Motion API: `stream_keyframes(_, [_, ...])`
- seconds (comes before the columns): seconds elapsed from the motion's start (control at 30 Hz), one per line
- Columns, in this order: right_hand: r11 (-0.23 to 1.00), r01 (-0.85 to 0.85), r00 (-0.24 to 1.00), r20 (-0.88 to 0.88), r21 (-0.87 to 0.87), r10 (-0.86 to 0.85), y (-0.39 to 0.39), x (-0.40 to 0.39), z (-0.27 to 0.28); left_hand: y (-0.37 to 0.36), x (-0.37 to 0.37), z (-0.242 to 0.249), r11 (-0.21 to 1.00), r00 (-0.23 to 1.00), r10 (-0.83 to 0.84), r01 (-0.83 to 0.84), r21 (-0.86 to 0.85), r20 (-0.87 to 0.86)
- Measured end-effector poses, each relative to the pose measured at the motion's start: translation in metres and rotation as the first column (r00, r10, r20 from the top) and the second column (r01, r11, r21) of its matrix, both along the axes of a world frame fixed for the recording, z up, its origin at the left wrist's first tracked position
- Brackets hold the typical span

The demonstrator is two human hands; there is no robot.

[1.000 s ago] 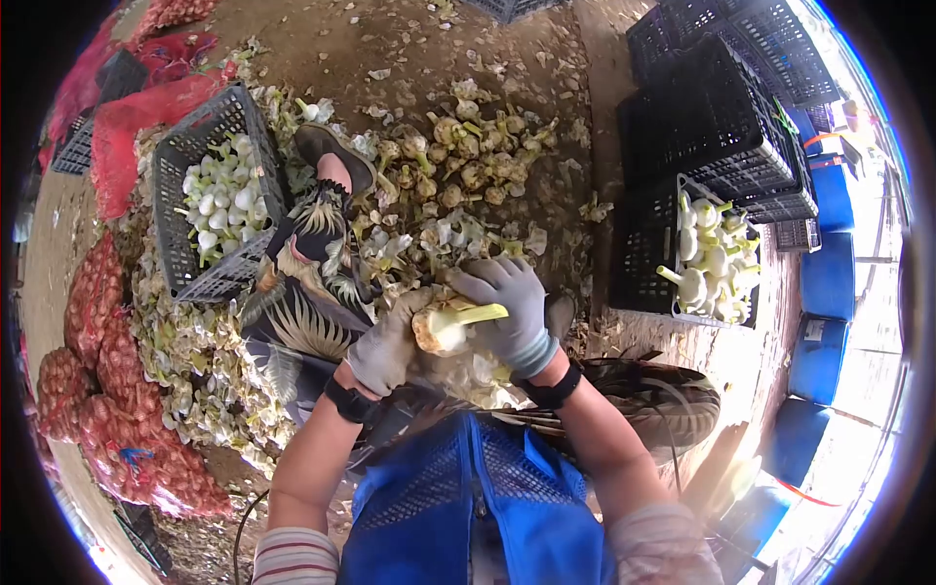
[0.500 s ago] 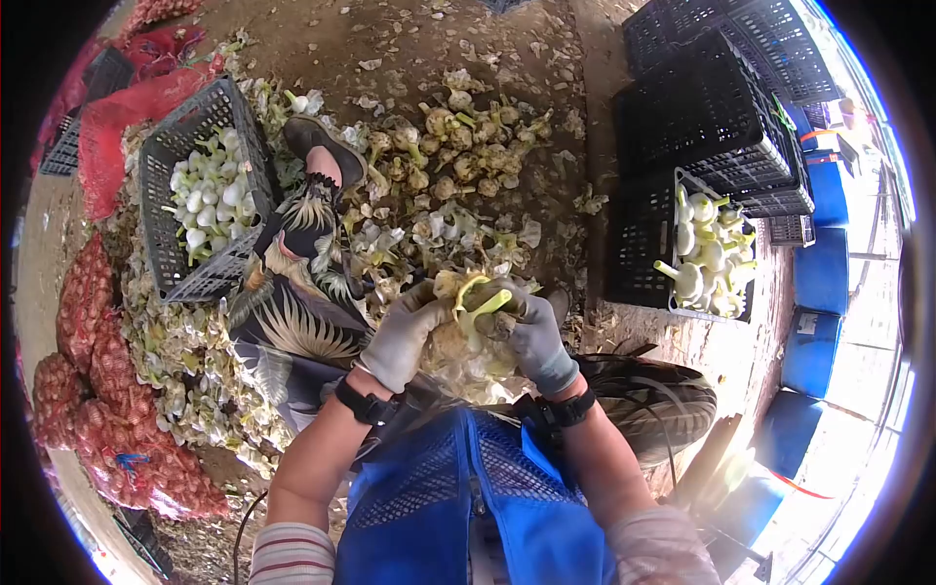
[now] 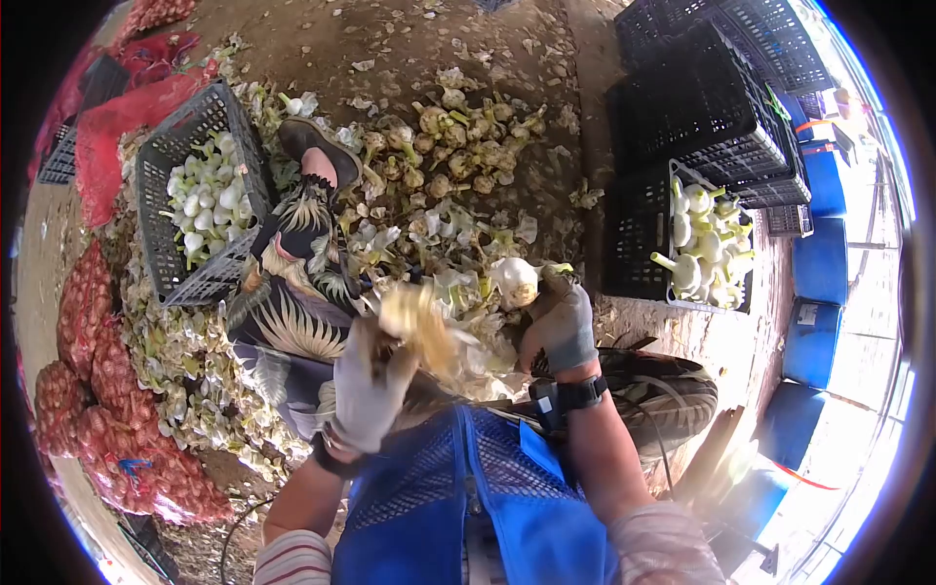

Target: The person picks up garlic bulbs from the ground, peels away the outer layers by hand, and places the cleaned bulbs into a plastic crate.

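My gloved right hand point(image 3: 565, 327) is closed on the green stem of a white garlic bulb point(image 3: 514, 283), which points left with its root end low. To the left, my gloved left hand point(image 3: 369, 380) is partly smeared by motion. A blurred yellowish-brown bunch of garlic peel point(image 3: 421, 327) is at its fingertips, seemingly gripped; its exact outline cannot be made out. Just beyond my hands lie loose pale peels point(image 3: 444, 224) and a heap of untrimmed garlic bulbs point(image 3: 468, 141) on the ground.
A dark crate point(image 3: 161, 219) of clean garlic bulbs stands on the left, beside my leg. On the right, another crate point(image 3: 639, 258) holds long-stemmed bulbs, near stacked black crates point(image 3: 682, 107). Red net sacks point(image 3: 127, 439) lie lower left, and blue bins point(image 3: 819, 263) line the far right.
My hands have moved apart from their shared hold on a bulb. The right has shifted right with a white bulb; the left has swung left and down with blurred peel at its fingers.
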State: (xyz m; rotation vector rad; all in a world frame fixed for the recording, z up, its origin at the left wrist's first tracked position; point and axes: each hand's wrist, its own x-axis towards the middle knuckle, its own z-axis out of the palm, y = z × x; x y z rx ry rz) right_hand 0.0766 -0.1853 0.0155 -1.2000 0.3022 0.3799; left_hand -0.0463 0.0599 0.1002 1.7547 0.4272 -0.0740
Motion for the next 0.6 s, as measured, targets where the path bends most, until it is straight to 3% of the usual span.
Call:
stream_keyframes(0.03, [0.966, -0.053, 0.959, 0.255, -0.253, 0.120, -0.003, -0.002, -0.020, 0.000, 0.015, -0.019, 0.983, 0.962, -0.027, -0.024, 0.182, 0.272])
stream_keyframes(0.07, [0.870, -0.033, 0.842, 0.455, -0.493, 0.290, -0.004, -0.004, -0.035, -0.003, 0.021, -0.028, 0.977, 0.951, -0.101, 0.040, 0.208, 0.292])
stream_keyframes(0.1, [0.989, -0.044, 0.996, 0.076, -0.144, 0.056, 0.018, -0.005, 0.020, -0.008, 0.026, -0.039, 0.985, 0.939, -0.101, 0.046, 0.169, 0.330])
stream_keyframes(0.13, [1.000, -0.008, 0.999, -0.038, -0.025, 0.007, 0.028, -0.007, 0.023, -0.013, 0.031, -0.048, 0.990, 0.925, -0.101, 0.056, 0.129, 0.366])
stream_keyframes(0.17, [0.996, -0.061, 0.998, 0.015, -0.071, 0.063, 0.041, -0.012, 0.038, -0.014, 0.041, -0.053, 0.925, 0.896, -0.216, 0.060, 0.376, 0.388])
stream_keyframes(0.2, [0.986, -0.112, 0.991, 0.064, -0.120, 0.120, 0.051, -0.016, 0.049, -0.019, 0.043, -0.057, 0.924, 0.897, -0.213, 0.057, 0.378, 0.387])
stream_keyframes(0.23, [0.897, -0.197, 0.916, 0.253, -0.395, 0.312, 0.052, -0.020, 0.047, -0.025, 0.045, -0.060, 0.994, 0.980, -0.035, 0.055, -0.097, 0.195])
stream_keyframes(0.27, [0.752, -0.107, 0.729, 0.464, -0.650, 0.504, 0.055, -0.019, 0.056, -0.029, 0.048, -0.058, 0.841, 0.997, 0.035, -0.067, -0.536, -0.070])
stream_keyframes(0.3, [0.716, -0.101, 0.672, 0.483, -0.690, 0.561, 0.055, -0.019, 0.058, -0.029, 0.049, -0.045, 0.762, 0.988, 0.071, -0.141, -0.632, -0.136])
stream_keyframes(0.33, [0.679, -0.091, 0.614, 0.496, -0.728, 0.614, 0.054, -0.020, 0.058, -0.029, 0.047, -0.049, 0.763, 0.988, 0.069, -0.142, -0.630, -0.139])
stream_keyframes(0.4, [0.686, -0.086, 0.623, 0.499, -0.722, 0.603, 0.052, -0.022, 0.053, -0.028, 0.045, -0.057, 0.735, 0.992, 0.073, -0.122, -0.667, -0.102])
stream_keyframes(0.47, [0.693, -0.083, 0.626, 0.504, -0.716, 0.595, 0.049, -0.021, 0.053, -0.022, 0.040, -0.053, 0.780, 0.991, 0.076, -0.128, -0.612, -0.110])
stream_keyframes(0.53, [0.853, -0.194, 0.830, 0.382, -0.485, 0.406, 0.045, -0.015, 0.056, -0.014, 0.037, -0.048, 0.823, 0.990, 0.076, -0.129, -0.554, -0.117])
stream_keyframes(0.6, [0.817, -0.199, 0.811, 0.378, -0.541, 0.447, 0.045, -0.010, 0.064, -0.007, 0.038, -0.045, 0.988, 0.973, -0.100, 0.121, -0.094, 0.206])
